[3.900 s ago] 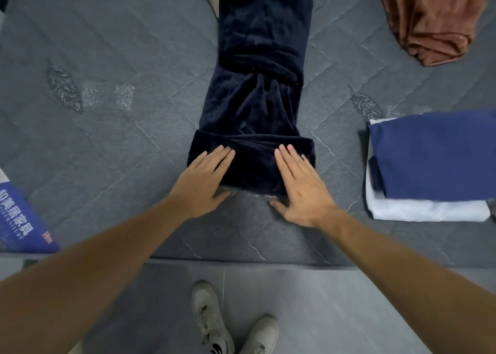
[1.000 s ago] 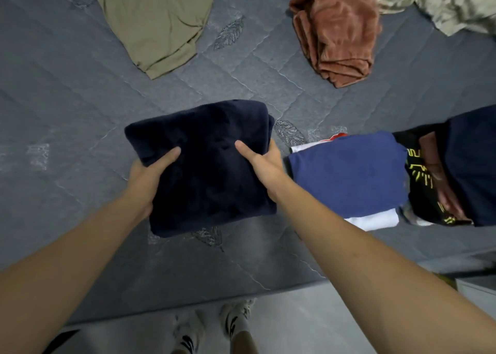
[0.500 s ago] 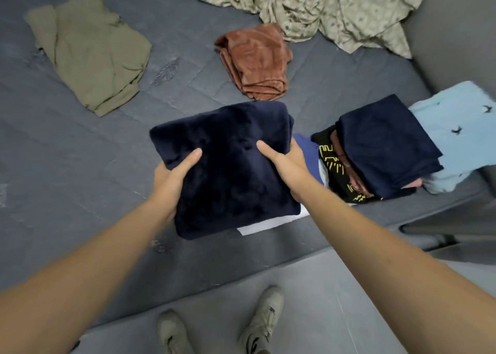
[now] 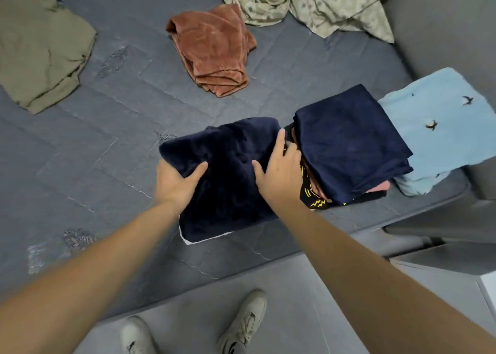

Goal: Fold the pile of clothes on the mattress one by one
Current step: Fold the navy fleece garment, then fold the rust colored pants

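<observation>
Two hands on the folded dark navy fleece garment, one per side edge. Left hand grips the left edge: thumb lies on top, the other fingers curl underneath, out of sight. Right hand grips the right edge: thumb on top, index finger straight along the edge, remaining fingers tucked between the garment and the stack next to it.

The garment sits on a folded stack near the front edge of the grey quilted mattress; only a sliver of a white folded item shows under its near edge. Whether it rests fully on the stack or hangs slightly above it, cannot tell.

Just right of it, touching the right hand: a second stack with another folded navy piece on top, pink and black-with-yellow-print layers below. Beside that, a light blue garment with small dark bird prints.

Unfolded items further back on the mattress: rust-brown garment centre, olive garment left, patterned beige cloth at the top. Grey floor below, two light sneakers on it.
</observation>
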